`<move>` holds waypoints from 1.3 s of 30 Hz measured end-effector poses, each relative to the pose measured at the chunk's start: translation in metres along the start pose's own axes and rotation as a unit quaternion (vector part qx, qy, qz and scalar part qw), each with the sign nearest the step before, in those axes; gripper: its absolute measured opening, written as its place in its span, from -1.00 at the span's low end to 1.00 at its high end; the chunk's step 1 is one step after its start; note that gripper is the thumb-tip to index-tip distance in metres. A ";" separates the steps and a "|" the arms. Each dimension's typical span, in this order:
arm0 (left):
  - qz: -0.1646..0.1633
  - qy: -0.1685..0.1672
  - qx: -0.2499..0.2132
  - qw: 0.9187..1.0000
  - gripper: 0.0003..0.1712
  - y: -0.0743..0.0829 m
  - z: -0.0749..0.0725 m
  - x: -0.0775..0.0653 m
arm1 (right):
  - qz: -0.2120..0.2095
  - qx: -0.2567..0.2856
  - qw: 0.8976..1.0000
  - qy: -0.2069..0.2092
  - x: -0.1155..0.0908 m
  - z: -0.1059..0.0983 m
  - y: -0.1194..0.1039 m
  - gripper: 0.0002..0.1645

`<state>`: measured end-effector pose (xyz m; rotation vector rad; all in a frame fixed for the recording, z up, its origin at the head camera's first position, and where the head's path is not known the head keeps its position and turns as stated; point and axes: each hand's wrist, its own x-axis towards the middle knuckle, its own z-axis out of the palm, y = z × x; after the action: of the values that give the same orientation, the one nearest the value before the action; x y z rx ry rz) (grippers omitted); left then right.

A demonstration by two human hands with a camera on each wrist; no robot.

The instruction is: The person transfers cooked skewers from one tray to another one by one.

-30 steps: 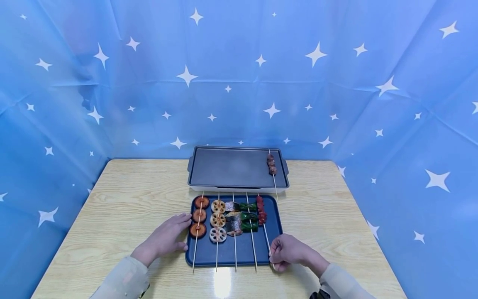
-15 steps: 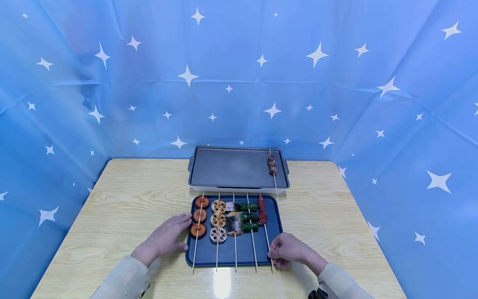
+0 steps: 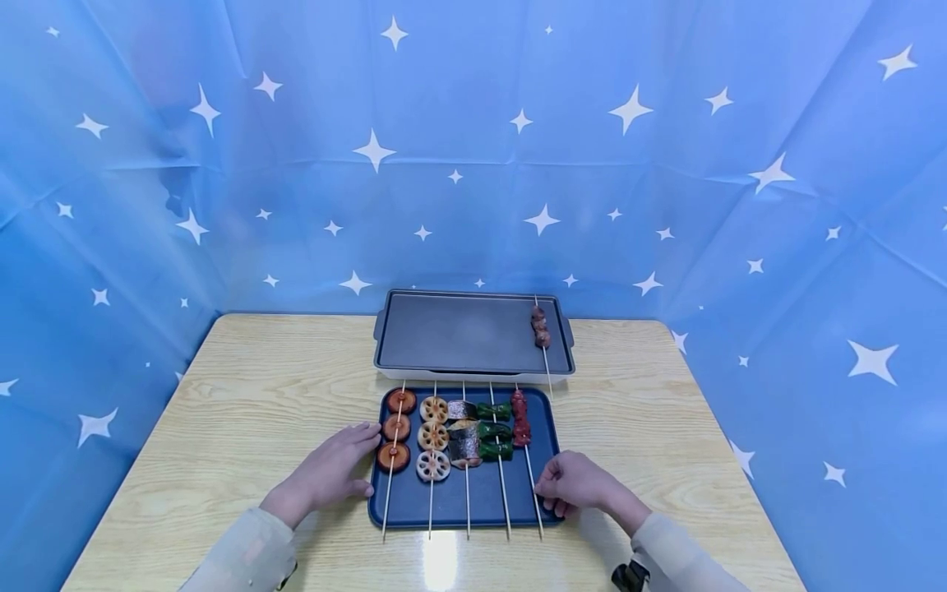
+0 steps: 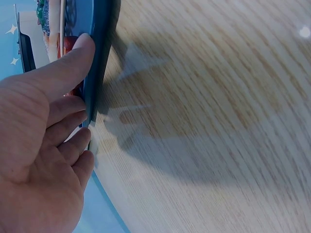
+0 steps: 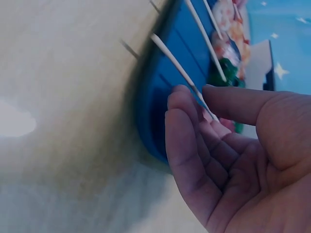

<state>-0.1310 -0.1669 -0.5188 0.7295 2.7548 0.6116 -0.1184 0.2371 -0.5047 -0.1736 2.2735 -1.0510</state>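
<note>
A red meat skewer (image 3: 521, 419) lies at the right side of the blue tray (image 3: 484, 501), its bare stick (image 5: 177, 65) sticking out past the near edge. My right hand (image 3: 577, 481) is at the tray's near right corner. In the right wrist view the stick passes between thumb and forefinger, a small gap showing between the fingertips. My left hand (image 3: 329, 469) rests against the tray's left edge, fingers loosely extended; the left wrist view shows the thumb (image 4: 80, 53) on the rim. Beside the red skewer lie skewers of green pepper (image 3: 494, 432), fish (image 3: 464, 440), lotus root (image 3: 432, 436) and mushroom-like discs (image 3: 395, 427).
Behind the tray stands a dark flat griddle (image 3: 459, 333) with a white base and side handles. On its right side lies a brown meat skewer (image 3: 541, 327), stick overhanging the front edge. The wooden table (image 3: 259, 386) is ringed by a blue starry curtain (image 3: 473, 205).
The red meat skewer has shifted a little to the right, away from the green pepper. My right hand has risen slightly up the tray's edge, its grip loosening. My left hand stays put.
</note>
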 end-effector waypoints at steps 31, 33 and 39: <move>0.006 0.004 0.007 1.000 -0.13 -0.005 0.001 0.001 | 0.013 0.014 0.986 0.166 0.044 -0.081 -0.026 -0.58; 0.006 0.004 0.007 1.000 -0.13 -0.004 0.001 0.001 | 0.014 0.023 0.986 0.166 0.046 -0.080 -0.027 -0.58; -0.001 0.000 0.002 1.000 -0.13 -0.004 0.002 0.001 | 0.023 0.010 0.984 0.179 0.050 -0.079 -0.031 -0.59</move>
<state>-0.1330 -0.1686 -0.5220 0.7275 2.7561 0.6063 -0.2089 0.2493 -0.4675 0.0823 2.5691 -1.1552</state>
